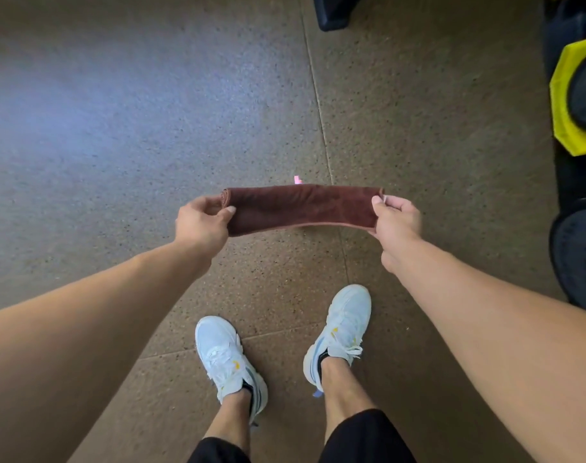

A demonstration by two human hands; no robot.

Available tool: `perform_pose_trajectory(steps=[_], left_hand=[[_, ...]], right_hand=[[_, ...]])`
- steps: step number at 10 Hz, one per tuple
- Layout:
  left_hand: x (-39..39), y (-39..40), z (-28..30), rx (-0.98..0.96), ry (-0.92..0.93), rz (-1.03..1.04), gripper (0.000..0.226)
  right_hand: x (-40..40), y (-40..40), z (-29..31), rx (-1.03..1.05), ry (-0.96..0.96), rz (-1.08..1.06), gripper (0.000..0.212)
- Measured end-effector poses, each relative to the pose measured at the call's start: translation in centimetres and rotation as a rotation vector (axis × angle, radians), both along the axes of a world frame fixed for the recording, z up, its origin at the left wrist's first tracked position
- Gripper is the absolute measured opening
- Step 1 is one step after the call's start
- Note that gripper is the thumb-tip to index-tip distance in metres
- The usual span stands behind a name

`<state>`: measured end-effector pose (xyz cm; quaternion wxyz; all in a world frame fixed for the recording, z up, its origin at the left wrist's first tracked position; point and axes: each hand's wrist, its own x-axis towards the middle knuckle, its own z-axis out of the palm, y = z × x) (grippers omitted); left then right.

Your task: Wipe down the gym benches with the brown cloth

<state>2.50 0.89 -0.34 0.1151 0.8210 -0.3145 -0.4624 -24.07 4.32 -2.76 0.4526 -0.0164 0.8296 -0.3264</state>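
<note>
Brown cloth (301, 207) stretched btwn left hand (201, 222) & right hand (396, 220), each pinching an end.

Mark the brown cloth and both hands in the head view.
brown cloth (301, 207): head view, middle of the folded strip stretched between the hands.
left hand (201, 222): head view, back of the hand, pinching the cloth's left end.
right hand (396, 218): head view, back of the hand, pinching the right end.
</note>
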Motion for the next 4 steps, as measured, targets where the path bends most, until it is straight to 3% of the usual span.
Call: perform_pose_trajectory(steps=[1, 2, 3, 4], left_hand=[[0.2, -0.7, 0.0, -0.013, 0.021, 0.025, 0.034], [0.6, -0.5, 0.8, 0.118, -0.031, -0.111, 0.065], [1.1, 0.9, 2.3, 0.196, 0.002, -0.177, 0.072], [1.9, 3.2, 4.9, 0.194, 0.017, -0.127, 0.063]], right_hand=[[-0.2, -0.2, 0.3, -0.01, -0.017, 0.045, 0.009], [-0.3, 0.4, 1.4, 0.115, -0.064, 0.169, 0.031], [-0.5, 2.1, 2.4, 0.214, -0.019, 0.273, 0.037], [-0.2, 4.6, 4.2, 0.217, 0.005, 0.284, 0.033]])
